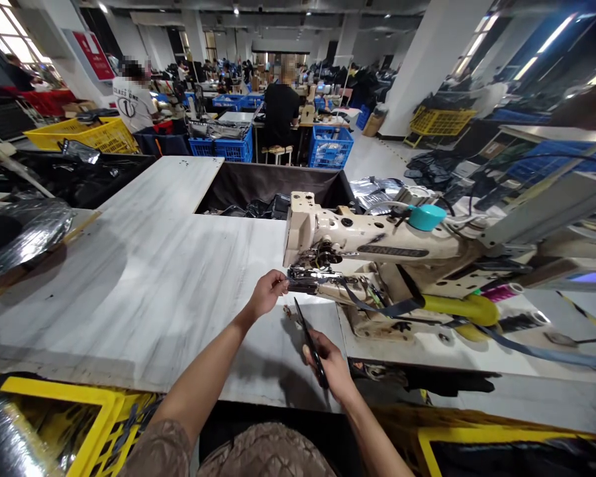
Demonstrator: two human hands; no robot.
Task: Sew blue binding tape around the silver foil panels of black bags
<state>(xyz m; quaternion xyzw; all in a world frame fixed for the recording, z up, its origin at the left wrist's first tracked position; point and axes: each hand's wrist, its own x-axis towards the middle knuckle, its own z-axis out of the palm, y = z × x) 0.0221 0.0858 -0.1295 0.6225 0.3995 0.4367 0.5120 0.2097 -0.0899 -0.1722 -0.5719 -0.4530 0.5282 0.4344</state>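
My left hand (269, 292) is closed at the front end of a cream sewing machine (377, 238), fingers pinched beside the needle area; what they pinch is too small to make out. In my right hand (329, 364) is a pair of black scissors (312, 344), its blades pointing up and left toward the machine's narrow arm. A dark grey strap (392, 309) runs from that arm past a yellow guide (457, 309) to the right edge. Small scraps (288, 311) lie on the white table near the blade tips.
The white table (179, 285) spreads left of the machine. A dark fabric-lined bin (278, 177) stands behind it. Yellow crates (97, 401) flank me at the lower left and lower right. Further back, people sit among blue crates (330, 147) and worktables.
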